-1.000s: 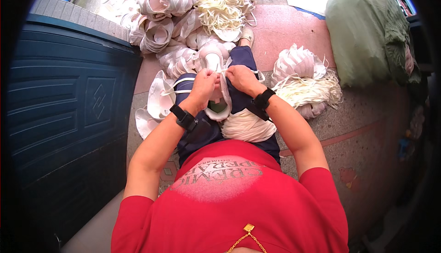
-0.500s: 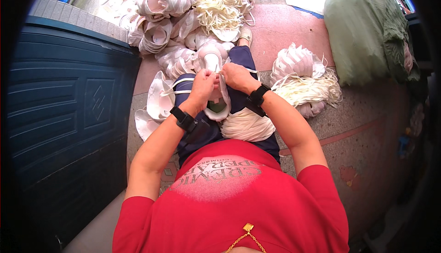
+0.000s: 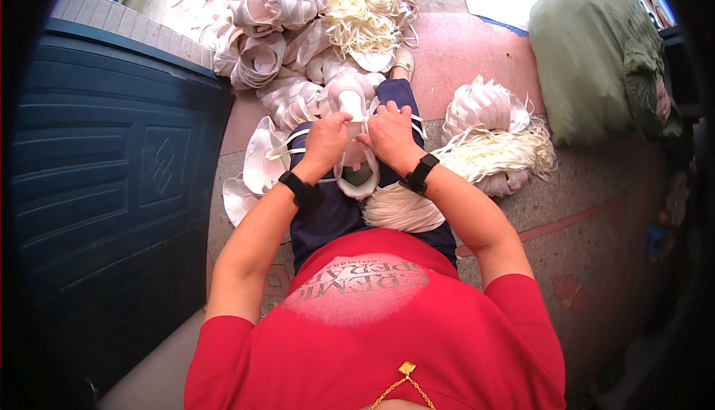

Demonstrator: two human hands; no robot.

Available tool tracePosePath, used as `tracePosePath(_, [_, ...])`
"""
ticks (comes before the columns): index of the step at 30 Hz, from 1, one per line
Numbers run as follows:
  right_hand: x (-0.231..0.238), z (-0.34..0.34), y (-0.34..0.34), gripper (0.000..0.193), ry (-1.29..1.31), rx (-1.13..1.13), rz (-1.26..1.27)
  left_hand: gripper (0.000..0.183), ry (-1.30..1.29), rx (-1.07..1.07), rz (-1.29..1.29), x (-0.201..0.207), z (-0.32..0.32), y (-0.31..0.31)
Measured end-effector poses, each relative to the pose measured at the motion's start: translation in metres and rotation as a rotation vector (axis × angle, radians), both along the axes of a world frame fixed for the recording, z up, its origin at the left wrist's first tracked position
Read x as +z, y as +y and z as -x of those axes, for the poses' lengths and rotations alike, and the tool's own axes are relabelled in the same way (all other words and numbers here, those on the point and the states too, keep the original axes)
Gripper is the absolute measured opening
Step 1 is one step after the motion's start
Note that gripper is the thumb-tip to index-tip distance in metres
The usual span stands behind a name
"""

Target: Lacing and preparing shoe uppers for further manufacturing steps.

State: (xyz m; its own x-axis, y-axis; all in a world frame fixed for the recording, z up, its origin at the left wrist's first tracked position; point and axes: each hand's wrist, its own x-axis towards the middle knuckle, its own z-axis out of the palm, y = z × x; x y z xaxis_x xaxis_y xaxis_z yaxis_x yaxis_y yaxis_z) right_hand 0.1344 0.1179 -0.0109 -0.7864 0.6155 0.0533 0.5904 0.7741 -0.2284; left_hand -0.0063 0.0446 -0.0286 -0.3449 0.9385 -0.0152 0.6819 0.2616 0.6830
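A white-pink shoe upper (image 3: 359, 188) with a green patch inside lies between my thighs, its toe pointing away from me. My left hand (image 3: 326, 143) is closed on its left edge, near the tongue. Across from it, my right hand (image 3: 391, 140) grips the right edge with curled fingers. White shoelace (image 3: 279, 152) hangs out over my left thigh, and another strand shows past my right hand. The exact fingertip hold on the lace is hidden. A bundle of cream laces (image 3: 401, 207) rests on my lap by my right thigh.
Stacked shoe uppers (image 3: 279, 0) and loose laces (image 3: 365, 19) are heaped ahead. Single uppers (image 3: 261, 160) lie by my left leg. To the right sit more uppers (image 3: 477, 112), laces (image 3: 506, 149) and a large green sack (image 3: 596, 64). A dark blue door (image 3: 112, 157) stands at left.
My hands have spread slightly apart from their close pinch at the tongue, and my right hand has turned to show its back. The view has shifted a little.
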Motion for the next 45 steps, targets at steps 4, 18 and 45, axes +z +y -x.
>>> tracePosePath(4, [-0.007,0.000,-0.002,0.017,-0.099,-0.051,0.006,0.019,0.201,-0.088,0.201,0.006,-0.021,0.014])
tracePosePath(18, [-0.023,-0.009,0.016,0.018,-0.035,0.096,0.227,0.013,0.477,-0.176,0.138,-0.001,-0.033,0.008])
tracePosePath(45, [-0.038,-0.015,0.012,0.015,0.176,0.113,0.221,0.006,0.701,-0.373,-0.068,0.009,-0.032,-0.004])
